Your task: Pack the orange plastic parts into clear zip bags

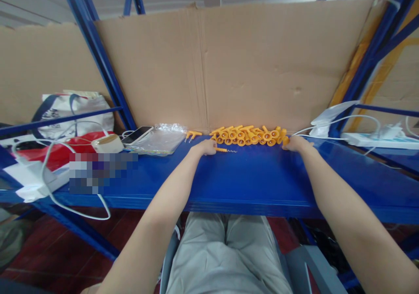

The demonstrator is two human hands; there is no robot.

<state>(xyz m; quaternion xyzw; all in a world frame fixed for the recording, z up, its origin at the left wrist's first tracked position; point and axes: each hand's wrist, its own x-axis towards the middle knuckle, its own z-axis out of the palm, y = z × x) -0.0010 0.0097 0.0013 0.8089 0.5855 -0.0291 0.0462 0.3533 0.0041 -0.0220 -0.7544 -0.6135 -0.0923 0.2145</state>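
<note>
My left hand (208, 147) is closed around a yellow corkscrew (222, 149), whose metal spiral points right, low over the blue shelf (248, 176). At the right end of a stacked row of yellow bell-mouthed pieces (251, 136), my right hand (293, 143) grips one yellow bell-mouthed piece (285, 140); its fingers partly cover it. Round open mouths in the row face me, and T-shaped handles show behind them. Left of my left hand lie a few yellow T-handled corkscrews (194, 134) with metal spirals.
A cardboard sheet (262, 63) stands behind the shelf. To the left are clear plastic bags (160, 140), a phone (138, 135), a white charger (107, 144), cables and a cloth bag (81, 113). A white power strip (382, 139) lies at right beside blue posts.
</note>
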